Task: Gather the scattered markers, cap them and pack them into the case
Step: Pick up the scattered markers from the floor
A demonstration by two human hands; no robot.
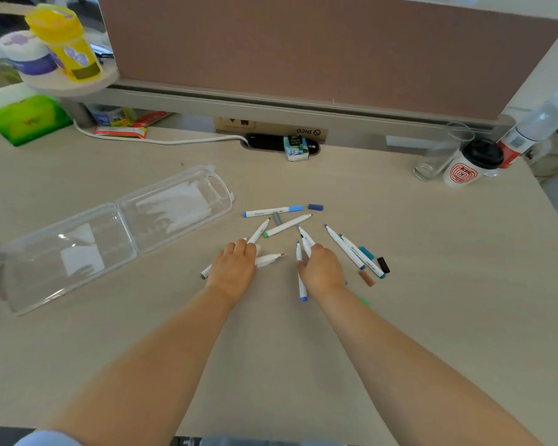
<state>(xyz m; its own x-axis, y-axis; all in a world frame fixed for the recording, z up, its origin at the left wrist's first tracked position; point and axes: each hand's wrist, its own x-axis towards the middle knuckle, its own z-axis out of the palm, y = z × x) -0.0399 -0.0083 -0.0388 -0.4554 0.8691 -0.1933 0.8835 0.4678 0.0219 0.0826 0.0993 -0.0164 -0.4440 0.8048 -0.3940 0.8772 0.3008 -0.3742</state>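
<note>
On the pale desk (448, 236), the left hand (234, 268) and the right hand (322, 268) each curl over a few uncapped markers (287, 225), with more scattered just beyond. A blue cap (315, 207), a black cap (383, 264) and a brown cap (366, 278) lie loose nearby. The clear case (110, 233) lies open to the left.

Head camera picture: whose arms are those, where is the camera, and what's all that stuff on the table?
Those are a person's own arms. The camera sits on their head and looks down. The left hand and right hand lie on white markers scattered on the desk; whether the fingers grip any, I cannot tell. Loose caps lie nearby, like a blue cap and a black cap. The clear case lies open on the left.
</note>
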